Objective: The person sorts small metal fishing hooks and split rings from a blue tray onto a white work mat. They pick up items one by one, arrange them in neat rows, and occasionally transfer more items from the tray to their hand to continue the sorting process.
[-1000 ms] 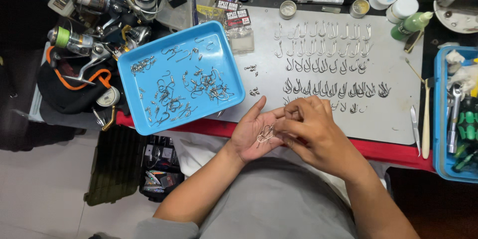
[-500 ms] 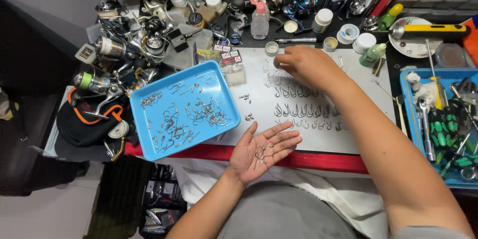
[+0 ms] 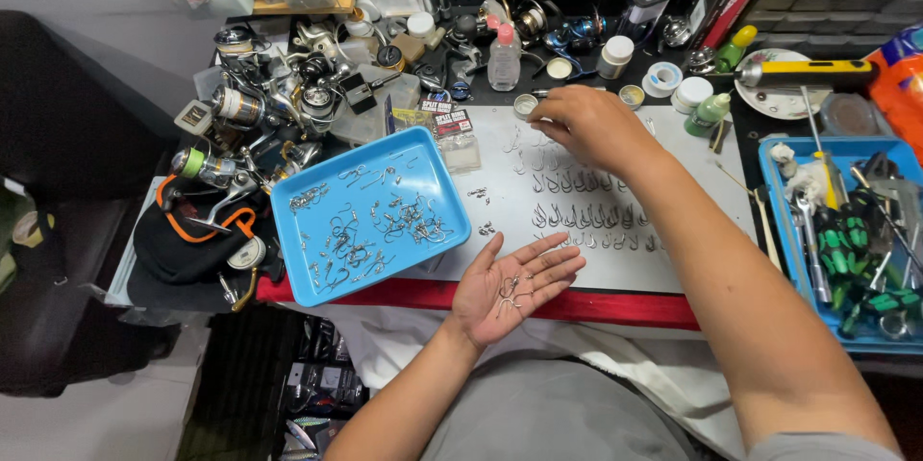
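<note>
While the left hand stays flat and open by the table's red edge, cupping a few small hooks, the right hand has left it and now reaches to the far rows of hooks on the white mat, fingers curled down; I cannot tell its grip. Sorting goes on.

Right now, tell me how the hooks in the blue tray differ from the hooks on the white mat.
The hooks in the blue tray lie in a tangled, scattered heap; the hooks on the white mat sit apart in neat rows. The right hand rests over the mat's far rows; no hand touches the tray. Both sets are small silvery metal hooks.
</note>
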